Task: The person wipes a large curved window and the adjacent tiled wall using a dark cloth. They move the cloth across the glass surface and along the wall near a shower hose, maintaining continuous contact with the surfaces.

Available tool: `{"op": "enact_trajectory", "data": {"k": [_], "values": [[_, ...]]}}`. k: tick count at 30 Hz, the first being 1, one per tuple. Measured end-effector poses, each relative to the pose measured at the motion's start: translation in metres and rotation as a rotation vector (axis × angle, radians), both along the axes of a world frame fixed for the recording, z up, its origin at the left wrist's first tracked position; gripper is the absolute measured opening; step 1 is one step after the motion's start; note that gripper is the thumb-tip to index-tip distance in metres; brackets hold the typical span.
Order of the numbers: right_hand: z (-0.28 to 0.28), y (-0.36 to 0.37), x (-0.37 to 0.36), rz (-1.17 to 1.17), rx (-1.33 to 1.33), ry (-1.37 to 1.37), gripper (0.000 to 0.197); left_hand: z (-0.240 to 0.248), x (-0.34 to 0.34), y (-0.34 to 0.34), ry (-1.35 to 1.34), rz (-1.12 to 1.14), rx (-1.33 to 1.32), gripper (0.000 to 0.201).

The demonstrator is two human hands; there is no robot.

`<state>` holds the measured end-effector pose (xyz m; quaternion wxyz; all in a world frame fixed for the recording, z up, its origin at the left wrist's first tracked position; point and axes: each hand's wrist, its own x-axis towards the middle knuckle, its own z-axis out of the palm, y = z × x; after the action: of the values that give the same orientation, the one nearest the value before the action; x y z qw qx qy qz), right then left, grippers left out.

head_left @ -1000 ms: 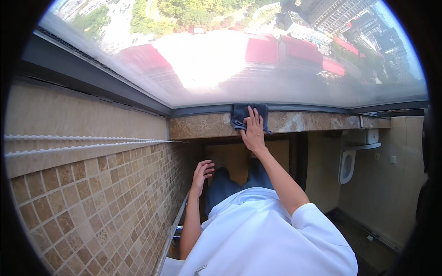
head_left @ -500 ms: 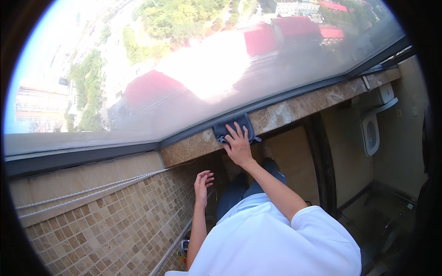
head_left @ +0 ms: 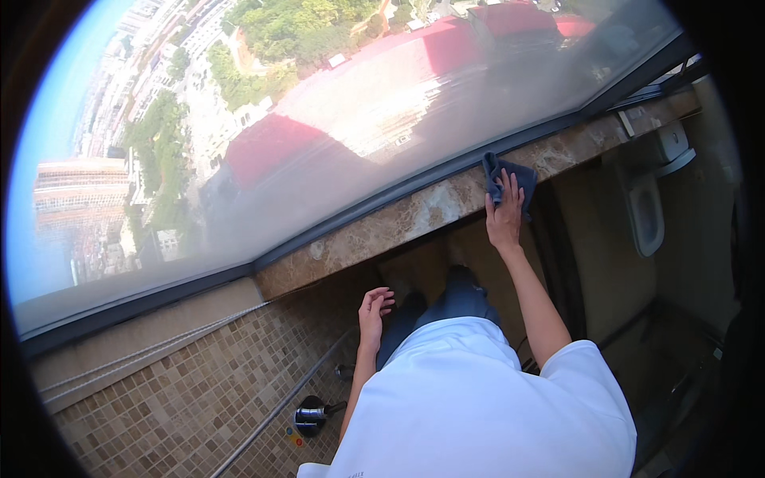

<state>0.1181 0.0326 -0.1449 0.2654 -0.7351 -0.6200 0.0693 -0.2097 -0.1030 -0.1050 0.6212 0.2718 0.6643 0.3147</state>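
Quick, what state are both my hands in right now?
Left hand: open, fingers loosely curled, nothing visible in it.
Right hand: open, laid on the dark blue-grey fabric cloth at the brown marbled stone ledge.

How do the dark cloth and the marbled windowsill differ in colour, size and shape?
The dark cloth is blue-grey; the marbled windowsill is brown with paler veining. The dark cloth is small and rumpled; the marbled windowsill is a long, rigid-looking ledge. Both are beside the window.
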Motion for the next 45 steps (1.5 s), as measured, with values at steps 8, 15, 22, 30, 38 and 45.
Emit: {"op": "enact_trajectory", "data": {"k": [8, 15, 22, 30, 38, 45], "values": [[0.017, -0.02, -0.142, 0.779, -0.045, 0.172, 0.062, 0.013, 0.024, 0.016, 0.058, 0.059, 0.013, 0.024], [0.022, -0.011, -0.116, 0.77, -0.111, 0.206, 0.061, 0.021, 0.006, 0.026, 0.074, 0.089, 0.05, 0.025], [-0.022, 0.0, 0.03, -0.245, 0.072, 0.605, 0.046, 0.003, -0.017, 0.021, -0.051, 0.076, 0.029, 0.024], [-0.008, 0.001, -0.236, 0.112, -0.125, -0.046, 0.064, 0.013, -0.105, 0.025, -0.075, 0.047, 0.114, 0.025], [0.009, -0.028, -0.347, 0.563, -0.123, 0.006, 0.066, -0.009, -0.201, 0.005, -0.084, 0.139, 0.139, 0.024], [-0.017, 0.011, -0.159, 0.074, -0.11, -0.107, 0.056, -0.018, -0.236, -0.03, -0.07, 0.192, 0.16, 0.022]]}}
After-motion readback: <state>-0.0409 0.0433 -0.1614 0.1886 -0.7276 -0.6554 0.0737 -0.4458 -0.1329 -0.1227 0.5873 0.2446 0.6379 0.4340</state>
